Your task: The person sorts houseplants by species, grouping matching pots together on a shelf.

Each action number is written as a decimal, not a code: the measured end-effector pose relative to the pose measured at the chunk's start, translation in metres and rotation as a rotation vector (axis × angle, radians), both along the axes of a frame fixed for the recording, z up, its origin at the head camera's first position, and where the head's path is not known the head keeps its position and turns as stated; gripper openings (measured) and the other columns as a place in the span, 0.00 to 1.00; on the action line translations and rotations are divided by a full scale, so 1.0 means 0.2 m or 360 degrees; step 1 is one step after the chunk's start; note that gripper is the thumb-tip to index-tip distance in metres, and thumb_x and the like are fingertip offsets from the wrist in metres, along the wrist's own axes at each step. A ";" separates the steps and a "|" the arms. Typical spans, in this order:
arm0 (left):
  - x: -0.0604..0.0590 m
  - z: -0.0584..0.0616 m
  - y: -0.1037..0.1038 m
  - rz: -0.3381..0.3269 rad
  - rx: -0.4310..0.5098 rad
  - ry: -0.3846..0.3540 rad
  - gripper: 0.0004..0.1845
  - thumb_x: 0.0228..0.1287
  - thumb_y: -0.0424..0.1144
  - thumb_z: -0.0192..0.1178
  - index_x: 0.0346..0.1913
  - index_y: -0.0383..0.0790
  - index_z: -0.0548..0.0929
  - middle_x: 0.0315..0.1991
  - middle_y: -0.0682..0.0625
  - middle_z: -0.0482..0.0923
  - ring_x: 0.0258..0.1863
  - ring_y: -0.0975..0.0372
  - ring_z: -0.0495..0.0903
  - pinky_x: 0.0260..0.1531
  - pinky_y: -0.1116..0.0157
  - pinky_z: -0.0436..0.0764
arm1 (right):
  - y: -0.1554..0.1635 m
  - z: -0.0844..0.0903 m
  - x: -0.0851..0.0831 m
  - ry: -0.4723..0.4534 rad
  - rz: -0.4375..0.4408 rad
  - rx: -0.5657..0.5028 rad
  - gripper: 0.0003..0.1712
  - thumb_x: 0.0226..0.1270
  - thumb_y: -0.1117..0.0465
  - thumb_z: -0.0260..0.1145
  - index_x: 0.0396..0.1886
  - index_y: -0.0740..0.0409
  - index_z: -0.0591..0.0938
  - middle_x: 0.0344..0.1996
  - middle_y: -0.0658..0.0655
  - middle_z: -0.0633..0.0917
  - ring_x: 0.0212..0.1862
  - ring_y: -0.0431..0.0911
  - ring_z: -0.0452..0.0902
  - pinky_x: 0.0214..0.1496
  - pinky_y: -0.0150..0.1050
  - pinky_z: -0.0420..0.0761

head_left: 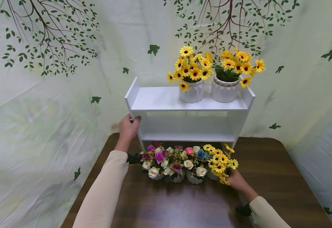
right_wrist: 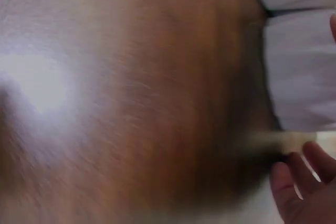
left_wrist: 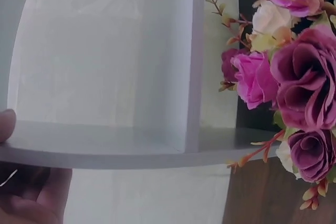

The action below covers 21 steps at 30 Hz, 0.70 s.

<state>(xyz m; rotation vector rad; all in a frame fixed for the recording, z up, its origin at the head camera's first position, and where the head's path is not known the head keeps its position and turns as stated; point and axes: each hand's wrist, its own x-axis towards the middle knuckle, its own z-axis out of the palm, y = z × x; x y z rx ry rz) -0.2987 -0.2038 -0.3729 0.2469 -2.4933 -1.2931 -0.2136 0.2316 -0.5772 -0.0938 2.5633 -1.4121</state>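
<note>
A white two-tier shelf (head_left: 166, 98) stands at the back of a brown table (head_left: 271, 164). My left hand (head_left: 128, 126) grips its left side panel, thumb on the front edge. The left wrist view shows that panel's edge (left_wrist: 131, 149) between my thumb (left_wrist: 5, 124) and my curled fingers (left_wrist: 37, 198). My right hand (head_left: 236, 181) lies low on the table against a bunch of yellow daisies (head_left: 219, 162); its pot is hidden by the blooms. In the blurred right wrist view my fingers (right_wrist: 302, 187) are loosely spread, holding nothing, beside a white ribbed surface (right_wrist: 299, 72).
Two white pots of yellow daisies (head_left: 191, 91) (head_left: 225, 90) stand on the shelf's top right. Pots of mixed roses (head_left: 158, 162) (head_left: 195, 165) line the table in front of the shelf; purple roses (left_wrist: 304, 77) show close to my left wrist. A leaf-print cloth hangs behind.
</note>
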 end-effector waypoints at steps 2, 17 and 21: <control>0.00 0.00 -0.01 -0.0018 0.0034 0.0009 0.23 0.70 0.46 0.54 0.58 0.32 0.79 0.57 0.34 0.81 0.55 0.43 0.82 0.51 0.46 0.83 | -0.02 -0.02 0.00 0.0062 -0.0020 0.0038 0.39 0.59 0.64 0.67 0.67 0.77 0.64 0.61 0.76 0.75 0.56 0.58 0.75 0.50 0.43 0.77; -0.01 0.02 -0.05 -0.0088 0.0028 0.0013 0.23 0.67 0.43 0.57 0.60 0.33 0.79 0.60 0.35 0.79 0.56 0.43 0.81 0.53 0.47 0.82 | -0.17 -0.06 -0.04 0.0049 -0.0013 -0.0489 0.33 0.67 0.53 0.67 0.69 0.53 0.67 0.59 0.49 0.78 0.53 0.23 0.73 0.57 0.27 0.76; 0.00 0.03 -0.05 -0.0080 0.0016 0.0018 0.23 0.68 0.43 0.57 0.61 0.33 0.78 0.61 0.35 0.79 0.57 0.43 0.81 0.53 0.47 0.82 | -0.19 -0.06 -0.05 0.0013 -0.0062 -0.0559 0.36 0.70 0.51 0.65 0.73 0.50 0.63 0.67 0.51 0.72 0.57 0.20 0.69 0.64 0.31 0.73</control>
